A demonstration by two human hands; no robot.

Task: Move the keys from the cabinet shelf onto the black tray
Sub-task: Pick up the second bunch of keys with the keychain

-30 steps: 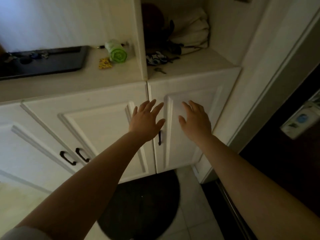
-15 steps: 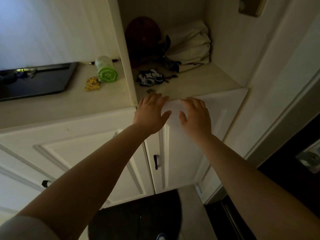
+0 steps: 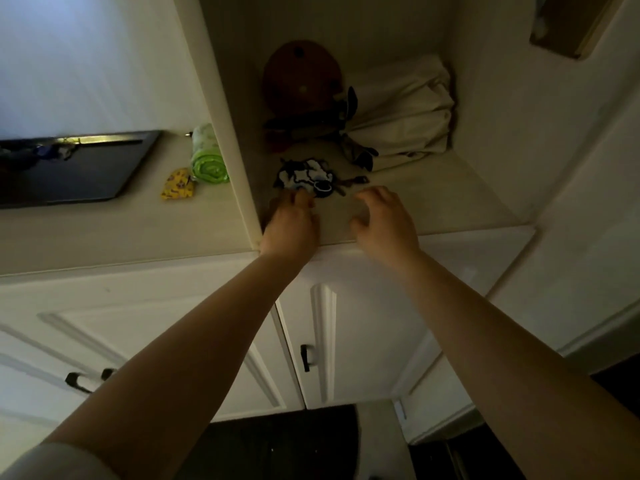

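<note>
A key bunch with a black-and-white fob (image 3: pixel 304 178) lies on the cabinet shelf (image 3: pixel 433 199), its keys (image 3: pixel 351 183) pointing right. My left hand (image 3: pixel 292 223) rests on the shelf just in front of the fob, fingertips bunched downward. They cover the spot where a small loose key lay, and the key itself is hidden. My right hand (image 3: pixel 384 220) hovers to the right of it, fingers curled and apart, holding nothing. The black tray (image 3: pixel 90 174) sits on the counter far left, with some small items (image 3: pixel 52 152) at its back edge.
A white divider panel (image 3: pixel 225 140) stands between shelf and counter. A green roll (image 3: pixel 206 161) and a yellow pouch (image 3: pixel 178 185) lie beside the tray. A brown round object (image 3: pixel 301 77) and folded cream cloth (image 3: pixel 401 116) fill the shelf's back. Cabinet doors (image 3: pixel 346 323) are below.
Both hands rose from the cabinet doors onto the shelf. My left hand now covers the small loose key, its fingers drawn together. The view tilted upward.
</note>
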